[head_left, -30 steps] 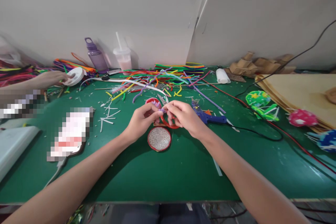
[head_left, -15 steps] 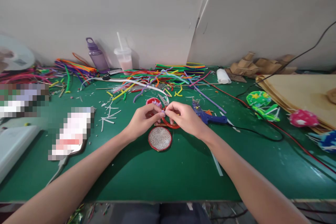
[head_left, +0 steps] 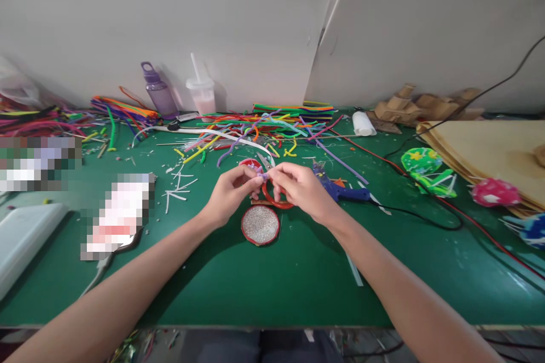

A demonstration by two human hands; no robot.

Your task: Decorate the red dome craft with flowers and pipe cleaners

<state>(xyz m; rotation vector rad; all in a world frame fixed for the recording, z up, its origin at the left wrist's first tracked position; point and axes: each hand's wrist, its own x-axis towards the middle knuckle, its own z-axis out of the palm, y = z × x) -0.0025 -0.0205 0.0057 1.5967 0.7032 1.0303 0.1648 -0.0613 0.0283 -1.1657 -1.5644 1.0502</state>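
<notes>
My left hand (head_left: 232,193) and my right hand (head_left: 300,190) meet over the green table (head_left: 272,283), fingertips pinched together on a small purple pipe-cleaner piece (head_left: 263,175). Under the right fingers lies a red ring (head_left: 272,199). Just in front of the hands rests a round red-rimmed disc with a pale beaded face (head_left: 260,225). A small red round piece (head_left: 247,163) and scissors (head_left: 264,162) lie right behind the hands.
A heap of coloured pipe cleaners (head_left: 259,125) spreads along the back. A blue glue gun (head_left: 338,188) with a black cord lies to the right. Purple bottle (head_left: 158,91), plastic cup (head_left: 201,93), white roll (head_left: 361,123), cardboard sheets (head_left: 489,153) and finished colourful crafts (head_left: 426,167) stand around.
My hands stay pinched on the purple piece with only slight finger shifts. At the far left another person's hand with a white disc has left the view.
</notes>
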